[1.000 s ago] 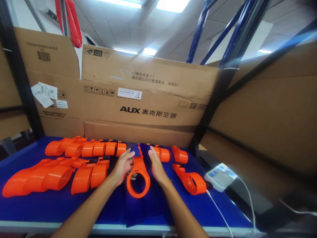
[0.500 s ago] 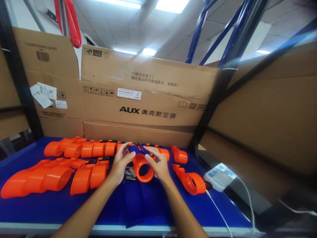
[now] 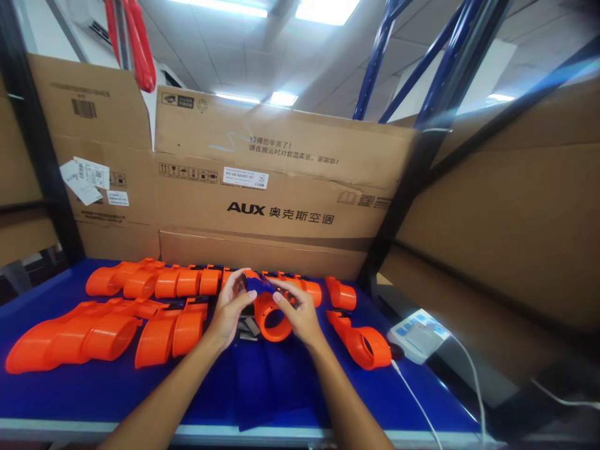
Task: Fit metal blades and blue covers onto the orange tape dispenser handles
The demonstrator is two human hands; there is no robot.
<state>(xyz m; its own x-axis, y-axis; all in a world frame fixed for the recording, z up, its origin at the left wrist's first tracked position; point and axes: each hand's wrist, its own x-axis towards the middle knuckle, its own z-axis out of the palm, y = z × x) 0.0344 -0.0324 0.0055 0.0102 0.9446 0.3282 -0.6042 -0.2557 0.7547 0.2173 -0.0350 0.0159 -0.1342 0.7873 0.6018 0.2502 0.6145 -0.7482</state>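
Note:
An orange ring-shaped part (image 3: 272, 320) with a dark blue piece (image 3: 260, 285) at its top is held up over the middle of the blue table (image 3: 197, 394). My left hand (image 3: 233, 304) grips the left side of the blue piece, thumb in front. On the right, my right hand (image 3: 299, 306) holds the blue piece and the upper edge of the orange part between thumb and fingers. Behind my hands, some small grey pieces (image 3: 247, 329) lie partly hidden on the table.
Two rows of orange parts (image 3: 110, 337) lie at the left. More orange parts (image 3: 365, 347) rest at the right, near a white power strip (image 3: 417, 335) with cables. A large cardboard sheet (image 3: 281, 240) stands behind the table, between dark posts.
The orange part has tilted slightly and its ring has shifted a little up and right. The blue piece has turned between my fingers. Both hands stay almost in place.

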